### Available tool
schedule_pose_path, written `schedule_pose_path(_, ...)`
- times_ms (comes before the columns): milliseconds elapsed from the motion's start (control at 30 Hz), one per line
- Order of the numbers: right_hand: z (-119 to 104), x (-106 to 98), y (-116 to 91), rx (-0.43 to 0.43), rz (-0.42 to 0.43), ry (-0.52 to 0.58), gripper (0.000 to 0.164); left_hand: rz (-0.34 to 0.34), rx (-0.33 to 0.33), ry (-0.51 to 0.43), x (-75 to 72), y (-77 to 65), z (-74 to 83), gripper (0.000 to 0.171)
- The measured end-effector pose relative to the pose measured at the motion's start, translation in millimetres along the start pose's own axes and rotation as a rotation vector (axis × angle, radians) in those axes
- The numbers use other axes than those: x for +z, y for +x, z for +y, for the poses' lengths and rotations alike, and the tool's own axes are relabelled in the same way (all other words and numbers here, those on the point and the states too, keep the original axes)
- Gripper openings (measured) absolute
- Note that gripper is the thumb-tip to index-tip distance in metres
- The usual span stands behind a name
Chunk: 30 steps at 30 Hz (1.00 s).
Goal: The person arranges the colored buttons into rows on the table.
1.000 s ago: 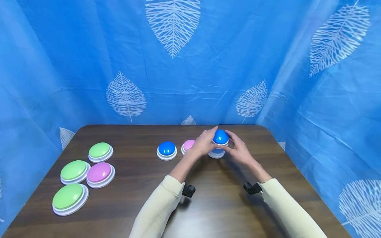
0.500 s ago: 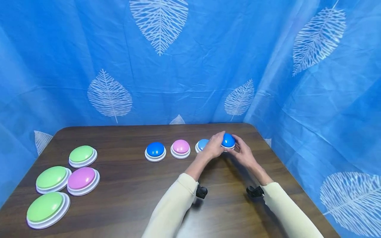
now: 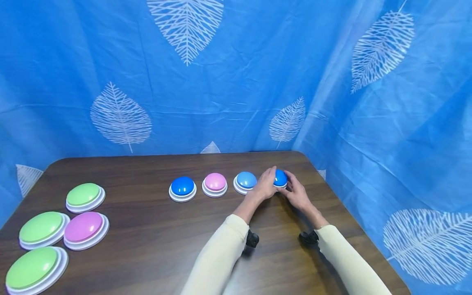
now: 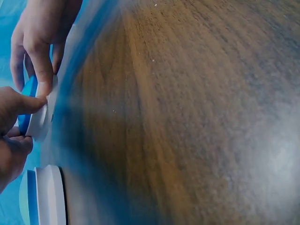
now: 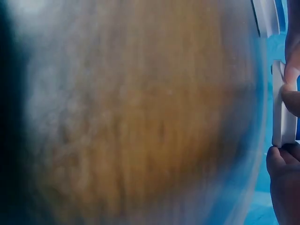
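Between both hands, at the right end of a row, is a dark blue dome push button with a white base. My left hand grips its left side, my right hand its right side. Thumbs press the near side of the white base in the left wrist view. The right wrist view shows fingers at both ends of that base, close over the table. Just left of my left hand sits a light blue push button, its right edge partly hidden by the hand.
Further left in the row stand a pink button and another dark blue button. At the table's left are several green buttons and a larger-looking pink one. A blue leaf-print curtain encloses the wooden table.
Both hands have carried the dark blue button rightward from over the light blue one and lowered it toward the table. The head view has turned right, so the other buttons appear shifted left.
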State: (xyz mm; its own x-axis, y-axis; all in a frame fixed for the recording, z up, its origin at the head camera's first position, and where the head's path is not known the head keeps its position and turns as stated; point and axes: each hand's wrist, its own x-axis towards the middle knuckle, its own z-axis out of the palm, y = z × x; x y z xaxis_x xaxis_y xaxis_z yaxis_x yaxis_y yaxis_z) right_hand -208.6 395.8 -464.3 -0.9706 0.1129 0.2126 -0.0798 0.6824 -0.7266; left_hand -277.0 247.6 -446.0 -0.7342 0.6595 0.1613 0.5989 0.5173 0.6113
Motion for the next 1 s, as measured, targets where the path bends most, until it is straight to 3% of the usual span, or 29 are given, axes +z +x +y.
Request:
schedule_pose_path(400,3,8,8,0.041,-0.043,0.011,0.067,-0.035,-0.064,0.110,3.0,4.2,-2.7,0.071)
schedule_pose_path(700,4,7,8,0.080,-0.091,-0.024,0.066,-0.072,-0.074,0.214,2.0,3.7,0.6,0.068)
schedule_pose_path(1000,2,4,10,0.089,-0.113,-0.061,0.074,-0.063,-0.048,0.227,-8.8,1.3,3.5,0.075)
